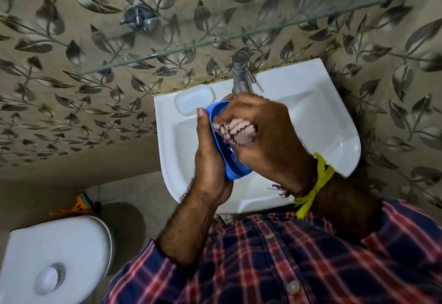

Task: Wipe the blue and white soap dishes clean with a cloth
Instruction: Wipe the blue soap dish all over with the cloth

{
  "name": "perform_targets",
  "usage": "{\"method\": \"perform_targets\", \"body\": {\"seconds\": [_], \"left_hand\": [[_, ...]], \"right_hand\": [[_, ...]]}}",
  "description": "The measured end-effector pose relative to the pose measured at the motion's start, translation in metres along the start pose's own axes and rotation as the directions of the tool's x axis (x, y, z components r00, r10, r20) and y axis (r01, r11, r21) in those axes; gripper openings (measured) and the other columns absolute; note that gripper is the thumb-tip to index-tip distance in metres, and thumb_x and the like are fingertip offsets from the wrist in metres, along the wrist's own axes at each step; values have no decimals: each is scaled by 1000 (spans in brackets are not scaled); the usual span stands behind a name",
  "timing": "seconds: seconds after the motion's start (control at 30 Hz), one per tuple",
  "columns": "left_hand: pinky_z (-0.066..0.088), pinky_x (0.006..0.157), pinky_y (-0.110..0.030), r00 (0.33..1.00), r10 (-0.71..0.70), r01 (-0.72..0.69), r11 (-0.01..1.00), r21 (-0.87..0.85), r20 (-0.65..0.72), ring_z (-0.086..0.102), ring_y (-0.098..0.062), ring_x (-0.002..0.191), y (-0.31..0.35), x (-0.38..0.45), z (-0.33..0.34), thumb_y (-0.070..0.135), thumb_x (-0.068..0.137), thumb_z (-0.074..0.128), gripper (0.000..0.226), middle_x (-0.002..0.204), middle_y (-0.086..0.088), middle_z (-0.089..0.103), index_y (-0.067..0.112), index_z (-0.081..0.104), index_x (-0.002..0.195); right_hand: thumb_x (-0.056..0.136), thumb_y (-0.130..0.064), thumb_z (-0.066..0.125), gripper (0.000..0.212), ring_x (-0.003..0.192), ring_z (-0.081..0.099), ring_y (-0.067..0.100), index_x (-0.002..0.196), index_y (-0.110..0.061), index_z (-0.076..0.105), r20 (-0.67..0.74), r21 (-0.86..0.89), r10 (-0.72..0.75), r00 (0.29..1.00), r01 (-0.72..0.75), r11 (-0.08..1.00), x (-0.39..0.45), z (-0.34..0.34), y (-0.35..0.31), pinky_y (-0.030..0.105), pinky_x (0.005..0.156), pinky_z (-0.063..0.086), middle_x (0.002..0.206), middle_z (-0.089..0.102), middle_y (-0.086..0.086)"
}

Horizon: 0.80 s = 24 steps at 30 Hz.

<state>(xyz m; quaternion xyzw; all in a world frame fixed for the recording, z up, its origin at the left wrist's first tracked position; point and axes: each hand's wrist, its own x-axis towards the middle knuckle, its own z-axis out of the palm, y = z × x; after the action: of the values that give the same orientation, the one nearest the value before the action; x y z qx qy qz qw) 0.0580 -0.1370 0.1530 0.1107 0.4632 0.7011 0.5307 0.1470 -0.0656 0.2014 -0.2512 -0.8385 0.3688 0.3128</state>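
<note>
My left hand [210, 160] holds the blue soap dish [230, 166] tilted on its edge above the basin, thumb on its far rim. A bunched pink cloth with dark stripes [235, 131] is gripped in my right hand [265, 136] and pressed into the inside of the blue dish. The hand covers much of the dish. At the back left corner of the white sink [323, 117], the white soap dish [194, 100] rests flat, just beyond the blue dish.
A chrome tap [241, 74] stands at the back of the sink, close above my right hand. A glass shelf [215, 38] juts from the leaf-patterned wall overhead. A white toilet cistern [57, 256] sits at lower left, with an orange object [76, 208] on the floor behind it.
</note>
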Motion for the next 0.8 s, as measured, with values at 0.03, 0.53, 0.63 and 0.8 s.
{"method": "perform_targets", "body": {"seconds": [0.03,0.53,0.63,0.8], "left_hand": [[58,92,-38,1000,14,-14,1000,-9,14,68,-28,120,3,1,-3,66,100,32,69,131,-14,70,19,58,143],[60,83,-38,997,46,-49,998,50,57,71,-27,106,15,20,0,69,97,33,72,121,-14,70,22,54,147],[61,78,-35,997,60,-64,994,90,45,73,-23,98,11,23,0,72,97,32,70,113,-10,73,25,60,142],[61,77,-33,997,73,-75,994,76,25,74,-20,91,21,32,2,72,97,32,67,102,-8,76,27,71,127]], "right_hand": [[63,5,70,31,87,68,22,91,-5,78,61,-26,-9,998,10,1000,-3,0,1,35,79,54,91,72,7],[64,7,72,30,89,66,28,92,-3,76,59,5,-12,998,12,1000,-2,0,7,36,79,53,91,72,10],[67,4,74,25,86,67,26,91,-5,77,21,-29,49,999,-48,998,-7,-4,11,36,77,52,89,72,9],[67,7,76,28,87,68,24,91,-7,78,45,61,30,999,-32,998,0,-4,8,36,80,54,90,74,7]]}}
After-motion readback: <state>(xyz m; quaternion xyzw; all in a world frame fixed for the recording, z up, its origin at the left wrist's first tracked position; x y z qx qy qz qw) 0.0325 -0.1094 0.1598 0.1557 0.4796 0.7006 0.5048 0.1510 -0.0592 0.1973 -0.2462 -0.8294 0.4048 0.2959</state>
